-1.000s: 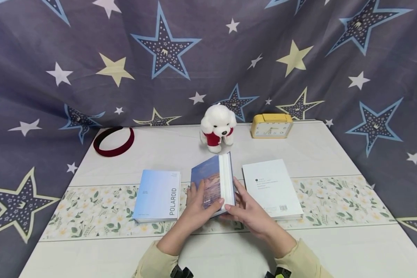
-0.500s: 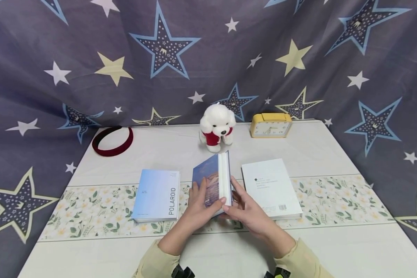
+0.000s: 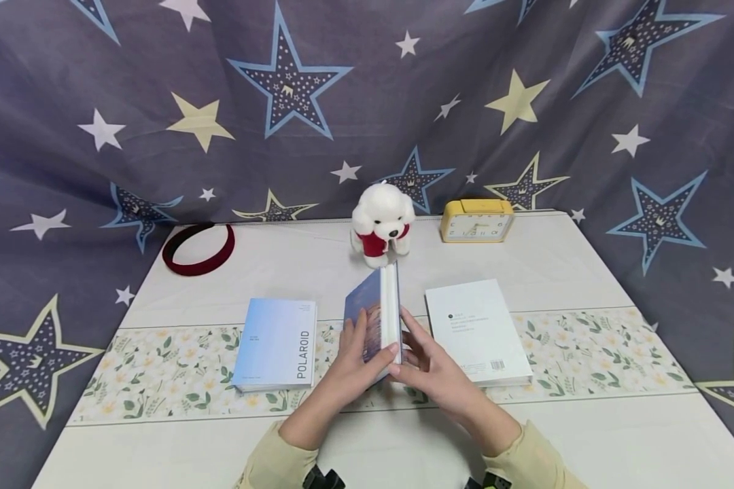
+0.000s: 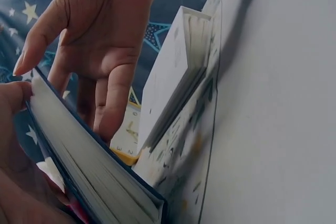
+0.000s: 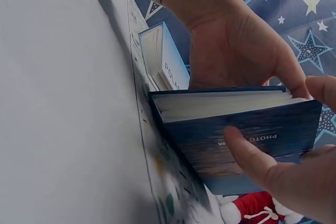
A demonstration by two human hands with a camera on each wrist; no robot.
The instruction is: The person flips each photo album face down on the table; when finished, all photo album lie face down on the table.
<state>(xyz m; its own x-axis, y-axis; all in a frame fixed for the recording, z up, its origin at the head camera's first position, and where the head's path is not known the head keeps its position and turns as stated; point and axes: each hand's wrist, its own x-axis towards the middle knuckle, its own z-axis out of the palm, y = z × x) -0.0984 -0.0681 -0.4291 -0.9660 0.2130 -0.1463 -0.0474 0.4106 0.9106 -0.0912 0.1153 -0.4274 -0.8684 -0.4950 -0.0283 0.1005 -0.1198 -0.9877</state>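
A blue photo album (image 3: 379, 309) stands tilted on its edge between both hands, page edges facing up toward the head camera. My left hand (image 3: 355, 367) lies along its picture cover, thumb at the page edge. On the opposite cover, my right hand (image 3: 434, 370) holds with bent fingers, its thumb near the same lower corner. The thumbs almost meet there. Cream pages of the album (image 4: 89, 156) fan slightly between the covers in the left wrist view. Lettering shows on the album's dark cover (image 5: 205, 145) in the right wrist view. Some fingertips are hidden behind the album.
A blue POLAROID album (image 3: 275, 343) lies flat at left, a white album (image 3: 480, 333) flat at right. Behind stand a white plush dog (image 3: 382, 224) in red and a yellow clock (image 3: 477, 222). A dark red headband (image 3: 198, 251) rests at back left. A starry curtain (image 3: 367, 102) hangs behind.
The photo album has turned more upright, so its picture cover looks narrower. Both hands keep hold of it; the right hand has shifted slightly left. Other objects stay put.
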